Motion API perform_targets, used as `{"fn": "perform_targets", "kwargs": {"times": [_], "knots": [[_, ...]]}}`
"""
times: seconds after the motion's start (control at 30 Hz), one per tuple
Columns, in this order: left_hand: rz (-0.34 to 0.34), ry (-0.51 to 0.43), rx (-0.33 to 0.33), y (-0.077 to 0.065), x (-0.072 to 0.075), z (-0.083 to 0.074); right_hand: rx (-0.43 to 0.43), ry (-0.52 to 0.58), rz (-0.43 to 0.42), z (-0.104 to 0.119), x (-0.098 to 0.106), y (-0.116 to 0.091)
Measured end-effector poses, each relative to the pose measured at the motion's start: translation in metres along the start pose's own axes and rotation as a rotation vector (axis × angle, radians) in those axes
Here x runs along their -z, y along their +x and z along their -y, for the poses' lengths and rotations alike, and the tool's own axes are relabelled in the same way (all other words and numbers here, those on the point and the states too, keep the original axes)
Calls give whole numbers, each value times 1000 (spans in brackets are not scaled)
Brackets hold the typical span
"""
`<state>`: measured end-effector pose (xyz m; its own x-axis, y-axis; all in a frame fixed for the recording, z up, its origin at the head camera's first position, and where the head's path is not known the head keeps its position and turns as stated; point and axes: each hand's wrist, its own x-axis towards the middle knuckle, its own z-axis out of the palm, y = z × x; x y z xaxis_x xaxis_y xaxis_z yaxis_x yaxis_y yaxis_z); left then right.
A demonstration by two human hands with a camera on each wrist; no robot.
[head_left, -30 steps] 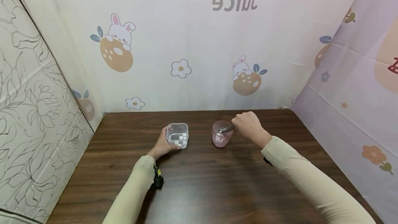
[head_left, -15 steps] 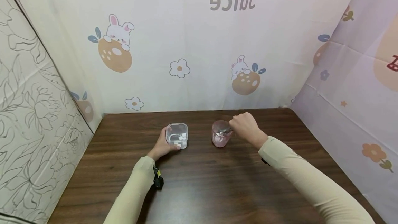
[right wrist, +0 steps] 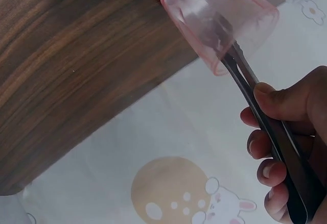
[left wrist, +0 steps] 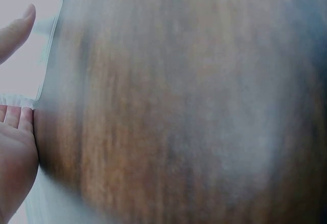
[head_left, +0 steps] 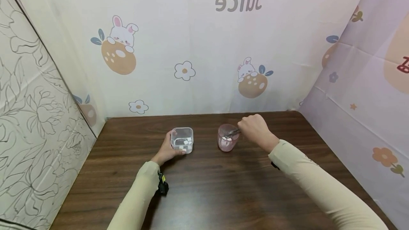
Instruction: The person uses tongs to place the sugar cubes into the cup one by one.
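In the head view my left hand holds a clear square plastic container on the table, thumb along its near side and fingers around its left. Several small white cubes lie inside. To the right stands a pink see-through cup with white pieces in it. My right hand grips dark tongs from above. The right wrist view shows the thumb pressing one arm and fingers curled along the other. The tongs' tips reach inside the cup. Only part of my left hand shows in the left wrist view.
Both objects sit on a brown wood-grain table, toward its back edge. A printed cloth wall rises right behind, with more cloth at both sides. A black wrist camera hangs under the left sleeve.
My right hand dips slightly left toward the cup half a second ago, then moves back up and right, with the tongs' tips still in the cup. My left hand and the container stay put.
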<state>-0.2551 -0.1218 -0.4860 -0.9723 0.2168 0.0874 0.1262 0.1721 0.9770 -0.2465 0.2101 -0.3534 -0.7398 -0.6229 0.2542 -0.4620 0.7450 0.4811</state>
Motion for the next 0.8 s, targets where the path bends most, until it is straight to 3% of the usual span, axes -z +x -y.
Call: {"fn": "perform_targets", "kwargs": {"times": [0.33,0.8], "knots": [[-32,45,6,14,-1,33,-66,104,-15,-14,18,-3],[-31,16,17,16,0,32,-102,203,-61,-7,33,12]]}}
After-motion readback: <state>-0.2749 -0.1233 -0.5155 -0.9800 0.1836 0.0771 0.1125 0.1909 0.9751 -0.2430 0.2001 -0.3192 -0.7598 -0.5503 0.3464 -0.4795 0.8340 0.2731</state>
